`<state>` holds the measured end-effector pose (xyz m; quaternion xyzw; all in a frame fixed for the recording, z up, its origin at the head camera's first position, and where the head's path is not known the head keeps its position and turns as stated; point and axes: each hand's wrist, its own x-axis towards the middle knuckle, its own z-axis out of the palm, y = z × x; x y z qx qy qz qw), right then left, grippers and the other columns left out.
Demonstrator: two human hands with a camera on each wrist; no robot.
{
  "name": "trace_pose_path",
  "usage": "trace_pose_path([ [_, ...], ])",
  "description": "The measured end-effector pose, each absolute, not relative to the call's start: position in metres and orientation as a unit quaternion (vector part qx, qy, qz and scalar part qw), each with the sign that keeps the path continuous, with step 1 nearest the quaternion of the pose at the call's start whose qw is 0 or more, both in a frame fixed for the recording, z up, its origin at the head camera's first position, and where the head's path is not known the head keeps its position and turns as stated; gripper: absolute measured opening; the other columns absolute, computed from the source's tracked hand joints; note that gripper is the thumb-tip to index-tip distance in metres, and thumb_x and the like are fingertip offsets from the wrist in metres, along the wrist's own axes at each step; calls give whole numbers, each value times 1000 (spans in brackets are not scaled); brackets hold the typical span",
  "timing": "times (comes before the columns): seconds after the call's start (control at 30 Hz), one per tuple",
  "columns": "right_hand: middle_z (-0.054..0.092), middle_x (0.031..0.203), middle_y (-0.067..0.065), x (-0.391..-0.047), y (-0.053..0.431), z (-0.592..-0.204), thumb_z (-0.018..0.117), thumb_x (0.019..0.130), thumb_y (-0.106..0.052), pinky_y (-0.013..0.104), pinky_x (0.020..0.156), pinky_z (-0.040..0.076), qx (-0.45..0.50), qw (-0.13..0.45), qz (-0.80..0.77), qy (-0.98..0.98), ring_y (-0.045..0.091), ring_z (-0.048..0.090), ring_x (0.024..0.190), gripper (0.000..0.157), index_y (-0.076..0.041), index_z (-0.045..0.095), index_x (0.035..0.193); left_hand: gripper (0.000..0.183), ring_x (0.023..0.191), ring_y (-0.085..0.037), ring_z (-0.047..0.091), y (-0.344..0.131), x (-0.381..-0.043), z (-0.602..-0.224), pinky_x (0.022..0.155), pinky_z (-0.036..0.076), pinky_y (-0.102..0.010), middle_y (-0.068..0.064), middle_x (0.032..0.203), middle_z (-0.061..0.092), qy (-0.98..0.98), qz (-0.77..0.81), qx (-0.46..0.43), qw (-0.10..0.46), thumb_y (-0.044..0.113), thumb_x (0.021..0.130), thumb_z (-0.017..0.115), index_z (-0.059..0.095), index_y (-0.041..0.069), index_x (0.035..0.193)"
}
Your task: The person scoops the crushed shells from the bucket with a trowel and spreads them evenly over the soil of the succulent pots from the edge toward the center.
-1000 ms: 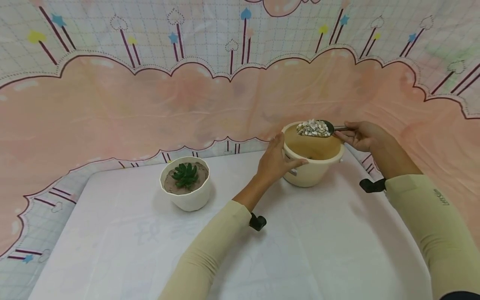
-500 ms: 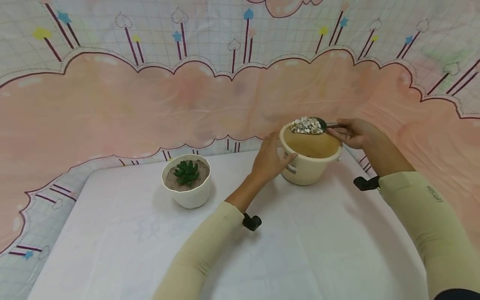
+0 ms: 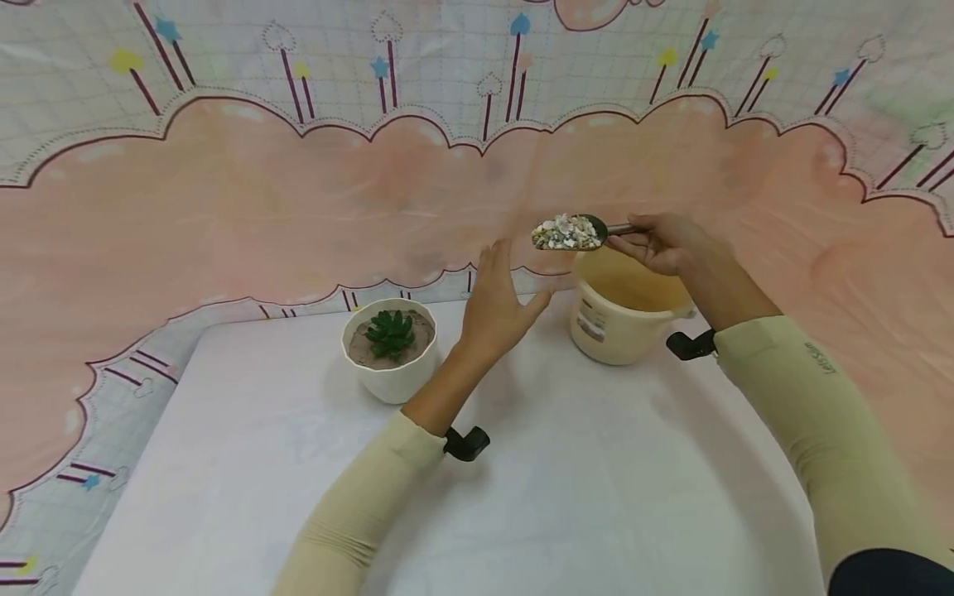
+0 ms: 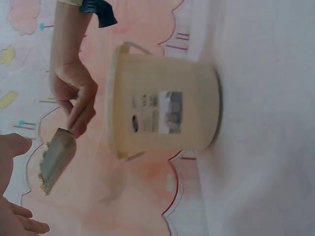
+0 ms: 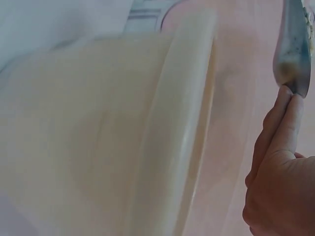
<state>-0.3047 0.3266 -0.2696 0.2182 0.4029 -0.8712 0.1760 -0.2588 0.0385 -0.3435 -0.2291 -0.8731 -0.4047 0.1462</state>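
A metal scoop (image 3: 599, 229) heaped with pale, flaky gravel (image 3: 564, 233) is gripped by its handle in my right hand (image 3: 667, 242). The scoop is held level, above and left of the cream bucket's rim. The bucket (image 3: 619, 331), with a label on its side, stands upright at the back right of the table; its inside looks yellowish. My left hand (image 3: 495, 306) is in the air between the bucket and the white pot, fingers spread and holding nothing. In the left wrist view the scoop (image 4: 59, 155) is seen from its underside, clear of the bucket.
A white pot (image 3: 398, 382) with a green succulent (image 3: 390, 334) set in grey-brown soil stands left of my left hand. The white table (image 3: 522, 497) ends at the back against a patterned pink cloth (image 3: 335, 207).
My left hand has let go of the bucket and moved left toward the pot. My right hand has carried the loaded scoop left, from over the bucket to past its rim.
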Motion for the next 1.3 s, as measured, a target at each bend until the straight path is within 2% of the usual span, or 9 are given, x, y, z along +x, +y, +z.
trace_pose_path([
  [0.1, 73, 91, 31, -311, 306, -267, 45, 113, -16, 35, 87, 60, 205, 193, -869, 407, 40, 77, 82, 41, 13, 69, 97, 91, 157, -39, 20, 17, -254, -339, 123, 27, -53, -19, 166, 34, -867, -418, -219, 163, 37, 96, 78, 29, 2, 164],
  [0.3, 73, 90, 31, -322, 266, -273, 41, 115, -17, 35, 83, 61, 180, 229, -861, 417, 39, 77, 80, 45, 12, 69, 95, 89, 158, -34, 21, -28, -241, -340, 121, 30, -57, -16, 166, 35, -860, -435, -199, 175, 41, 96, 77, 31, 6, 164],
  [0.47, 73, 89, 30, -328, 237, -285, 40, 115, -15, 36, 80, 62, 163, 242, -857, 425, 39, 77, 78, 41, 9, 66, 95, 90, 159, -35, 17, -66, -231, -344, 123, 23, -57, -14, 165, 37, -867, -415, -198, 190, 41, 94, 80, 33, 6, 163],
  [0.6, 72, 87, 31, -331, 215, -294, 39, 115, -14, 35, 79, 62, 166, 244, -849, 438, 40, 76, 76, 37, 10, 63, 98, 95, 159, -36, 13, -94, -225, -350, 120, 24, -67, -14, 168, 33, -881, -397, -176, 185, 44, 91, 82, 32, 9, 164],
  [0.83, 71, 84, 33, -336, 185, -302, 39, 115, -13, 33, 81, 61, 166, 245, -836, 463, 41, 76, 74, 30, 9, 59, 107, 102, 159, -41, 5, -133, -219, -366, 119, 19, -70, -16, 170, 25, -896, -397, -141, 141, 47, 89, 82, 26, 11, 166],
  [1.07, 72, 81, 28, -336, 176, -314, 43, 114, -12, 35, 76, 63, 193, 238, -821, 482, 38, 76, 69, 18, 1, 54, 110, 124, 156, -52, -1, -147, -223, -384, 120, 14, -71, -30, 170, 13, -925, -354, -110, 84, 57, 83, 84, 14, -4, 166],
  [1.3, 73, 82, 26, -331, 164, -328, 45, 114, -11, 35, 75, 63, 207, 236, -806, 503, 38, 76, 69, 19, 1, 58, 105, 135, 155, -53, -6, -161, -224, -395, 122, 13, -68, -34, 169, 8, -936, -339, -91, 34, 59, 81, 86, 5, -9, 164],
])
